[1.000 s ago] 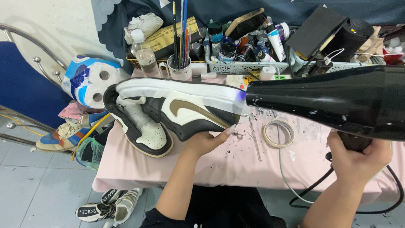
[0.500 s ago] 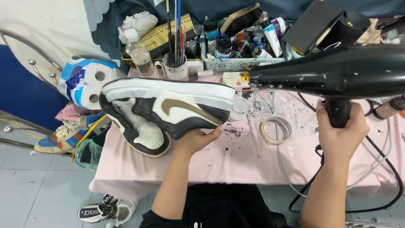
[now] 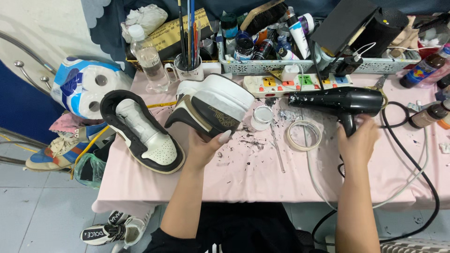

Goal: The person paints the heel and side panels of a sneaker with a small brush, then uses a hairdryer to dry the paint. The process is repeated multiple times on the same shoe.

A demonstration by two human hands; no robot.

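While left hand [image 3: 204, 147] grips sneaker [image 3: 213, 107], right hand [image 3: 358, 143] clasps dryer [image 3: 340, 100]; risk: cord [image 3: 424, 154] snagging bottle [image 3: 429, 116].

Sneaker [image 3: 213, 107] left of hair dryer [image 3: 340, 100], on table [image 3: 243, 173].

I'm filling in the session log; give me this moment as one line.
left hand: holds brown-and-white sneaker, sole up | right hand: grips black hair dryer, lying on pink table | second sneaker: on table
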